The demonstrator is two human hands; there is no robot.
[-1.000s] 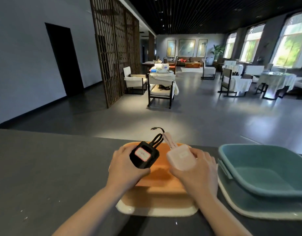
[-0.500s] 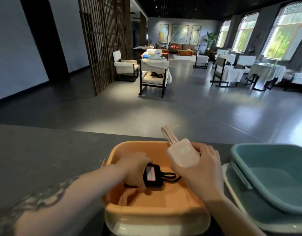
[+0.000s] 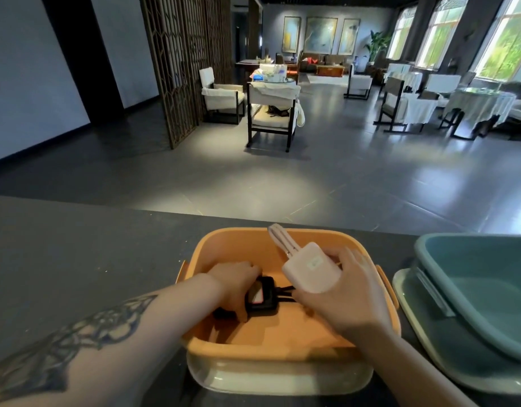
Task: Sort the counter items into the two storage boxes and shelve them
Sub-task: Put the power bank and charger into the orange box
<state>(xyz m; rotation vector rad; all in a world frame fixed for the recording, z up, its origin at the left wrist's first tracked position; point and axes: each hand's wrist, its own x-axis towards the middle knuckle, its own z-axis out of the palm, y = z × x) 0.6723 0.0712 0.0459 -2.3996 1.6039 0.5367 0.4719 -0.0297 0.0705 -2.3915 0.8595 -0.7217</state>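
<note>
An orange storage box (image 3: pixel 233 240) stands on its pale lid on the dark counter in front of me. My left hand (image 3: pixel 234 284) reaches down inside it, fingers on a black power bank (image 3: pixel 260 298) with a black loop cord that lies on the box floor. My right hand (image 3: pixel 338 292) holds a pale pink power bank (image 3: pixel 310 271) with a pink strap above the box's right half. To the right sits an empty teal storage box (image 3: pixel 465 277) on its own pale lid.
The dark counter (image 3: pixel 77 254) stretches left of the boxes. Beyond its far edge lies an open grey floor with white-covered chairs, tables and a wooden lattice screen at the left.
My left hand has lowered the black power bank from above the orange box down onto its floor. My right hand with the pink power bank has sunk slightly toward the box.
</note>
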